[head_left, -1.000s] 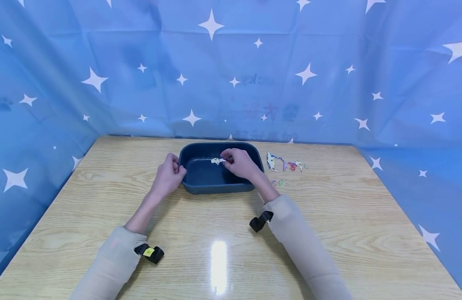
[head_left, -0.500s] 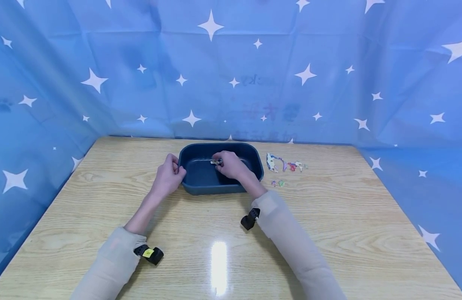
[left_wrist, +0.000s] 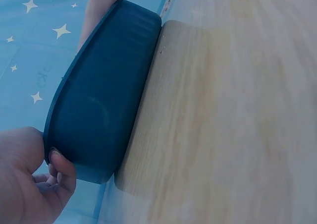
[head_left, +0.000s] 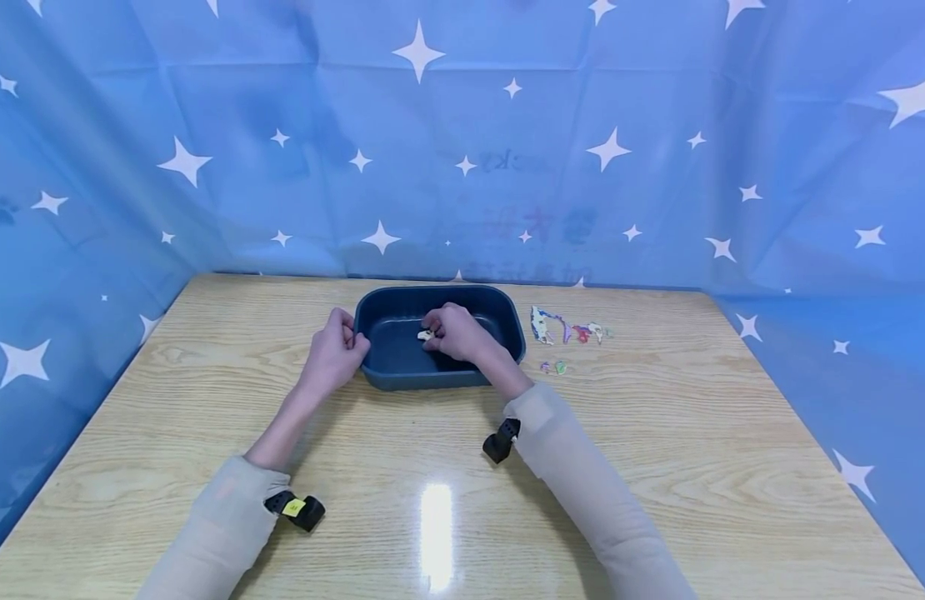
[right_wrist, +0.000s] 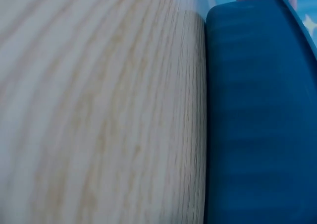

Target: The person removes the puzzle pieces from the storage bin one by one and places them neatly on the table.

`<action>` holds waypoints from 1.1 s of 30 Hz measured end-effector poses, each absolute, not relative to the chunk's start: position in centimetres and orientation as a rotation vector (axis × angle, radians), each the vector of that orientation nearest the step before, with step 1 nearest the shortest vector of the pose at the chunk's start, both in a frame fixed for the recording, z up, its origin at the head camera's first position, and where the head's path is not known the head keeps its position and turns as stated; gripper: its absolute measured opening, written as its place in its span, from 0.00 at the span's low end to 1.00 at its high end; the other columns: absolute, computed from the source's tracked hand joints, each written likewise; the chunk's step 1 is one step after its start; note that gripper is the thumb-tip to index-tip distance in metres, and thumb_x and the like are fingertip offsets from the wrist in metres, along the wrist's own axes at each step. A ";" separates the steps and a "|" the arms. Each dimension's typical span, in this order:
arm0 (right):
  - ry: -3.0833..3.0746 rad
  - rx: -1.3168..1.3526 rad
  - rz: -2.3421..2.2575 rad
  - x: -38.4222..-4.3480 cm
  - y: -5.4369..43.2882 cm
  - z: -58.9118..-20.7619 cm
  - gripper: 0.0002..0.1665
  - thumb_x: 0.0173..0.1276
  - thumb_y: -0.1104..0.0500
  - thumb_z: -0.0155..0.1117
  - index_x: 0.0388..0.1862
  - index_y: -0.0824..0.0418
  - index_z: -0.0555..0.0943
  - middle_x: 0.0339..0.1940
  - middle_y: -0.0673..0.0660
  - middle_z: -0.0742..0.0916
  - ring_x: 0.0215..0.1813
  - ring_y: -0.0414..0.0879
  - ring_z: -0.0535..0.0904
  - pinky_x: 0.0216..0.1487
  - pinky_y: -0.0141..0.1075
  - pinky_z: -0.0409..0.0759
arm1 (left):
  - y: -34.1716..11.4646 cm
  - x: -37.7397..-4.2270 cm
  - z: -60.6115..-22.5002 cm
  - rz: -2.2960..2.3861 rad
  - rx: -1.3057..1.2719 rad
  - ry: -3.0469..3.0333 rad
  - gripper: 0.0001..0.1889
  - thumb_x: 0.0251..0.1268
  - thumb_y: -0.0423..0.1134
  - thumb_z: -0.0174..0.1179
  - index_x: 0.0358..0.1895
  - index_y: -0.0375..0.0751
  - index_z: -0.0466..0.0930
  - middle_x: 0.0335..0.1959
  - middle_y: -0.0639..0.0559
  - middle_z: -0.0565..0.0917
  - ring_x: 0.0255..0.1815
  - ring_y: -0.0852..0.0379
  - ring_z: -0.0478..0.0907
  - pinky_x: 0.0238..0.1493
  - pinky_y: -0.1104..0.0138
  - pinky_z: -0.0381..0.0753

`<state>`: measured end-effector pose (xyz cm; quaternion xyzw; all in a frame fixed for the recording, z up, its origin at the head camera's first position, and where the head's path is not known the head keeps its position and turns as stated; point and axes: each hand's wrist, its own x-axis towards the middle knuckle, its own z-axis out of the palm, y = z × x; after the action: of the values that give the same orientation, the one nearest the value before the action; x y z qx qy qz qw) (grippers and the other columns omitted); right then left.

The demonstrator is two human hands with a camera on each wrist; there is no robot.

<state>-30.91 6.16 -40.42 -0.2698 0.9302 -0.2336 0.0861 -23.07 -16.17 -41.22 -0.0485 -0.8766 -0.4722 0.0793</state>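
Observation:
A dark blue rectangular tub [head_left: 425,381] rests on the wooden table. My left hand [head_left: 337,354] grips its left end; in the left wrist view the fingers of that hand [left_wrist: 25,179] curl at the rim of the tub [left_wrist: 99,95]. Inside the tub, toward its middle, my right hand [head_left: 462,335] pinches a small whitish piece [head_left: 425,335], mostly covered by the fingertips. Its kind is too small to tell. From the right wrist only the outer wall of the tub [right_wrist: 262,115] and part of the other hand show, with the right hand out of sight.
Right of the tub lie several small colourful flat pieces [head_left: 541,325], white, purple and red. Two tiny ones, including a green one [head_left: 561,367], are nearer the front. Behind the table [head_left: 657,433] hangs a blue star-patterned cloth [head_left: 305,125].
My right hand has moved left within the tub, taking the whitish piece left and slightly nearer the front. Less of the piece shows now. The left hand has stayed on the rim.

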 end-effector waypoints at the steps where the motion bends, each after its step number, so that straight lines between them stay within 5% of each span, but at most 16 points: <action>1: 2.770 -0.805 -0.701 -30.9 6.2 -40.4 0.19 0.68 0.59 0.71 0.55 0.66 0.83 0.48 0.60 0.84 0.51 0.51 0.80 0.56 0.40 0.79 | -16.2 -23.1 -41.2 -1.414 -0.145 -2.622 0.10 0.67 0.29 0.50 0.48 0.29 0.66 0.26 0.49 0.71 0.22 0.53 0.71 0.29 0.66 0.71; 10: 2.757 -0.795 -0.710 -30.9 6.0 -40.4 0.18 0.65 0.56 0.74 0.48 0.64 0.83 0.47 0.57 0.84 0.51 0.49 0.80 0.55 0.38 0.79 | -16.4 -23.1 -41.4 -1.438 -0.141 -2.613 0.09 0.67 0.29 0.50 0.47 0.29 0.66 0.26 0.49 0.70 0.18 0.55 0.71 0.24 0.67 0.72; 22: 2.835 -0.936 -0.989 -30.0 7.6 -39.8 0.20 0.66 0.59 0.73 0.54 0.65 0.83 0.43 0.58 0.81 0.40 0.47 0.80 0.45 0.38 0.80 | -16.1 -23.2 -41.4 -1.453 -0.154 -2.603 0.08 0.68 0.29 0.50 0.47 0.30 0.66 0.28 0.48 0.71 0.20 0.54 0.70 0.25 0.67 0.71; 33: 2.860 -1.014 -1.307 -27.7 9.7 -39.3 0.20 0.64 0.62 0.74 0.54 0.66 0.82 0.47 0.59 0.83 0.43 0.48 0.83 0.48 0.38 0.83 | -16.2 -23.3 -41.5 -1.454 -0.155 -2.603 0.08 0.68 0.29 0.50 0.47 0.31 0.66 0.28 0.48 0.71 0.19 0.54 0.71 0.24 0.66 0.71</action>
<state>-27.65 9.65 -39.33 -0.3058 0.8629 -0.3942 -0.0808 -23.26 -16.24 -41.52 -0.0516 -0.8692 -0.4855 0.0782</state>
